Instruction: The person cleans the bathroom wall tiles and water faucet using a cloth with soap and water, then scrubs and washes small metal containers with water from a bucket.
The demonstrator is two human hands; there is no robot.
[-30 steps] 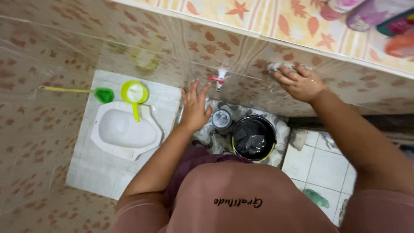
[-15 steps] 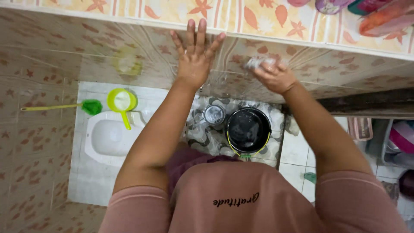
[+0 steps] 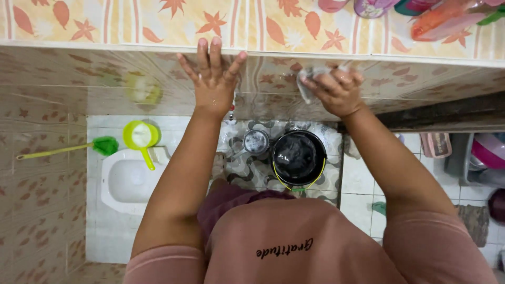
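Fingers of the left hand (image 3: 213, 79) spread flat against the brown patterned wall tiles (image 3: 79, 89), palm pressed to the surface just under the line where the orange leaf-printed tiles (image 3: 158, 21) begin; this hand holds nothing and bears against the wall. The right hand (image 3: 336, 89) is closed around a pale scrubbing cloth (image 3: 307, 79), bunched and pushed against the same wall, a little to the right and near the same height. The two hands are apart, with a strip of bare tile between them.

Below the arms, on the grey patterned floor, a black bucket (image 3: 299, 158) stands with a small metal dipper (image 3: 256, 142) just beside it. Further left sit a white squat toilet (image 3: 126, 181), a yellow-green scoop (image 3: 139, 138) at its rim, and a green-headed brush (image 3: 105, 145) lying on the white floor tiles.

Risks, as I judge them: the tiles look glossy and possibly wet, so the bracing palm could slide and throw the body forward. The floor near the bucket may be slick, and a shifted foot could knock the bucket or dipper over. The cloth is gripped loosely enough at one edge that it could slip free and drop toward the bucket. Bottles (image 3: 442, 18) at the top right are near the scrubbing arm.
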